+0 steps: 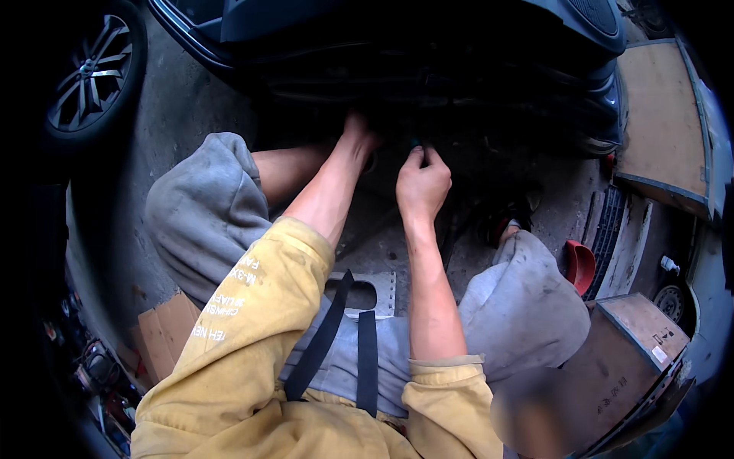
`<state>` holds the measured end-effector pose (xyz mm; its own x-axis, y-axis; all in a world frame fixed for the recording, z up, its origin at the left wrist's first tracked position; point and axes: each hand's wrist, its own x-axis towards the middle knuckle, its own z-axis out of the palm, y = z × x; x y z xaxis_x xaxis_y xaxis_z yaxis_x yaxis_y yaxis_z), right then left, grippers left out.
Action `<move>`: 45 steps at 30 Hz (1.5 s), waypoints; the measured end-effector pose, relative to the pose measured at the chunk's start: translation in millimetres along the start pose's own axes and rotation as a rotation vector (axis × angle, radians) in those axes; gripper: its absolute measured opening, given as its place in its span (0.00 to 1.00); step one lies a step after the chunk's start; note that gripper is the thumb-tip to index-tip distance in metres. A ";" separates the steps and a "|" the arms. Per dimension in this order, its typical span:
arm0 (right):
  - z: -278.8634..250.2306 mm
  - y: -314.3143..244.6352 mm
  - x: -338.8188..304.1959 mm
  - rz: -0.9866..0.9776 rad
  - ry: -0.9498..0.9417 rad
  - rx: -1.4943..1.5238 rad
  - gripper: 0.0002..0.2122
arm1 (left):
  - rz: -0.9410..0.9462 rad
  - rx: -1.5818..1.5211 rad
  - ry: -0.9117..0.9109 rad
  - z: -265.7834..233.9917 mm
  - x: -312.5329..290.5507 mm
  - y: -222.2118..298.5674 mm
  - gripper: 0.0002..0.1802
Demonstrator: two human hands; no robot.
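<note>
My right hand (424, 182) is closed in a pinch at the lower edge of a dark car body (428, 84). Between its thumb and fingertip shows a small teal thing (415, 142), too small and dark to name. My left hand (359, 136) reaches into the shadow beneath the same car body. Its fingers are lost in the dark and blurred, so what they touch is hidden. Both forearms stretch forward from yellow sleeves, between my bent knees in grey trousers.
A spoked car wheel (92, 73) stands at the upper left. To the right are a wooden box (661, 115), a red scoop-like container (580, 268) and a brown box (612, 367). Cardboard (170, 329) lies at lower left. A blurred patch covers the lower right.
</note>
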<state>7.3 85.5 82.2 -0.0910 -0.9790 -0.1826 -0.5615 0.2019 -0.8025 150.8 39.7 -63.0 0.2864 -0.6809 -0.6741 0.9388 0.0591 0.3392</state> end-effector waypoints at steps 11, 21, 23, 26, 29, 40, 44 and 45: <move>-38.5 -31.5 13.3 0.058 -0.287 -0.135 0.16 | -0.017 0.010 -0.019 -32.0 20.8 17.7 0.09; -32.1 -32.2 21.7 0.054 -0.192 -0.161 0.14 | 0.030 -0.059 0.036 -11.7 13.4 -10.2 0.09; -28.1 -28.7 18.6 0.042 -0.156 -0.124 0.14 | 0.035 -0.029 0.059 -8.3 13.0 -11.2 0.10; -22.2 -26.9 11.9 0.070 -0.156 -0.107 0.14 | 0.024 -0.079 0.059 -11.7 12.5 -11.5 0.10; -7.7 -21.3 1.5 0.009 -0.083 -0.107 0.13 | -0.044 -0.100 -0.226 -34.7 27.4 0.6 0.09; -42.3 -32.0 28.1 0.012 -0.258 -0.243 0.16 | -0.017 -0.053 -0.046 5.6 5.6 3.3 0.10; -41.6 -35.9 20.5 0.027 -0.292 -0.221 0.17 | -0.041 -0.008 -0.074 -18.3 17.5 15.7 0.10; -43.1 -34.2 19.3 0.039 -0.296 -0.209 0.17 | -0.057 -0.019 -0.066 -20.9 17.1 12.8 0.10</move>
<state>-10.7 58.5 130.6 0.1092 -0.9133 -0.3923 -0.7214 0.1987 -0.6634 171.7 44.1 -83.9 0.2201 -0.7301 -0.6470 0.9569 0.0326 0.2887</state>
